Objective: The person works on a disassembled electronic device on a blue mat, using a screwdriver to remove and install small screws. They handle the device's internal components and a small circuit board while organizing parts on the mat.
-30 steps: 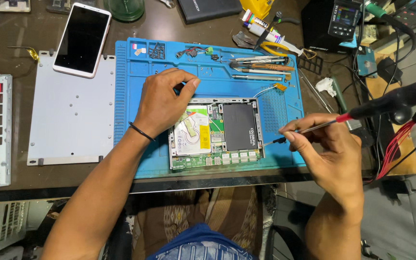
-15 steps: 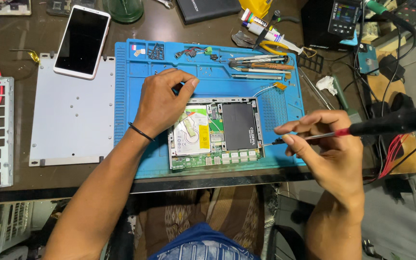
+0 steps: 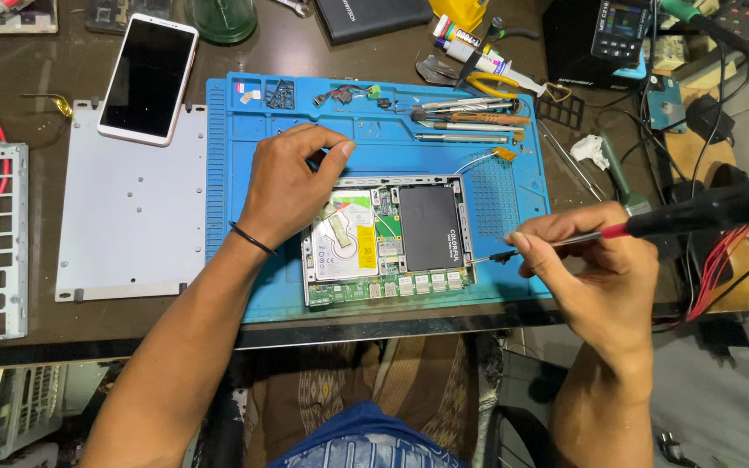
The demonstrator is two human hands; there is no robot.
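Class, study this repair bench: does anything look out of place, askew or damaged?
Nothing looks damaged or spilled. The opened device lies square on the blue mat, left hand resting on it, right hand holding a screwdriver. Only oddity: a phone lies tilted, partly overlapping the grey metal panel.

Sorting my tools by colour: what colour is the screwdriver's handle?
Black with a red end cap, on the screwdriver in the right hand; head view.
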